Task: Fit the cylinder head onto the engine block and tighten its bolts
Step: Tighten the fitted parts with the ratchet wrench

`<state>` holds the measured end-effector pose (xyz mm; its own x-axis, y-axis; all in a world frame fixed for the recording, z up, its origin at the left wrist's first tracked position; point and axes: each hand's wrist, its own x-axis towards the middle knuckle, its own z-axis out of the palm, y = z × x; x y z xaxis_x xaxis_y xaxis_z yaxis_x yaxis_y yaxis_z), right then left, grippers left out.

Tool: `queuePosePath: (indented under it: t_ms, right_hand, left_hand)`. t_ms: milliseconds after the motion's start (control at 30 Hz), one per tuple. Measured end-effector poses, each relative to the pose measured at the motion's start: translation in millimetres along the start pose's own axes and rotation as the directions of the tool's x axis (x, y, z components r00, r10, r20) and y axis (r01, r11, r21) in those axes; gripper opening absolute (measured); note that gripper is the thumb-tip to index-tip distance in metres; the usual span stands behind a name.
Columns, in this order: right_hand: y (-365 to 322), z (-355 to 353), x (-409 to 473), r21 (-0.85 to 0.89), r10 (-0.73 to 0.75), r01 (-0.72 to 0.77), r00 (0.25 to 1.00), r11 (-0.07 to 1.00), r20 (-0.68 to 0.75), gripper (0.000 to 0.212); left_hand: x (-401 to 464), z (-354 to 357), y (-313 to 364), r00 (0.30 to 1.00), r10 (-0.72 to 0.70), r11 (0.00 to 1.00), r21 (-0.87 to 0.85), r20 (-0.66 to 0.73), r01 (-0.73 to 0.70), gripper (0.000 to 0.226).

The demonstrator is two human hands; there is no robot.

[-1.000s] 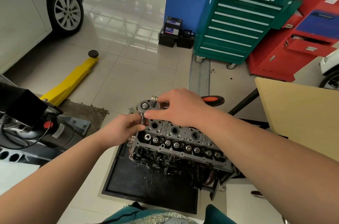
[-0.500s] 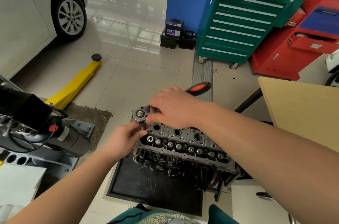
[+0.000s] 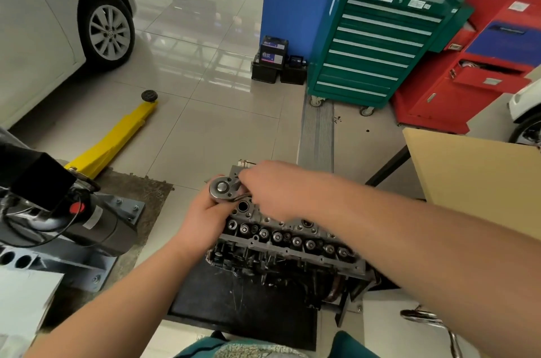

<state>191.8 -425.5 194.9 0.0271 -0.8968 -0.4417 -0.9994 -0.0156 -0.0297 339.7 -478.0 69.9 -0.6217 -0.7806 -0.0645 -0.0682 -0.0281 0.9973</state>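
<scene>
Steel ratchet point(image 3: 224, 189) gripped by both hands at cylinder head point(image 3: 281, 233) end.

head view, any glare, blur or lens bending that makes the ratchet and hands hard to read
Head view: the wide lens bows the green tool cabinet and the frame edges; the glossy floor tiles reflect hazy glare; the ratchet head is sharp, gripped by the left hand, while the right hand is slightly soft and hides the handle.
</scene>
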Motion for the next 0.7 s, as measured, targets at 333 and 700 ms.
queuePosePath:
  t_ms: [333,700]
  right_hand:
    - [24,-10,37,-0.334,-0.38,0.295,0.896,0.895,-0.229,0.036]
    - [11,23,28,-0.397,-0.239,0.081,0.9,0.914,-0.365,0.071]
  left_hand:
    - [10,3,0,0.998,0.055,0.994,0.1,-0.036,-0.051,0.049]
    - [16,-3,9,0.983,0.168,0.962,0.204,0.069,-0.179,0.049]
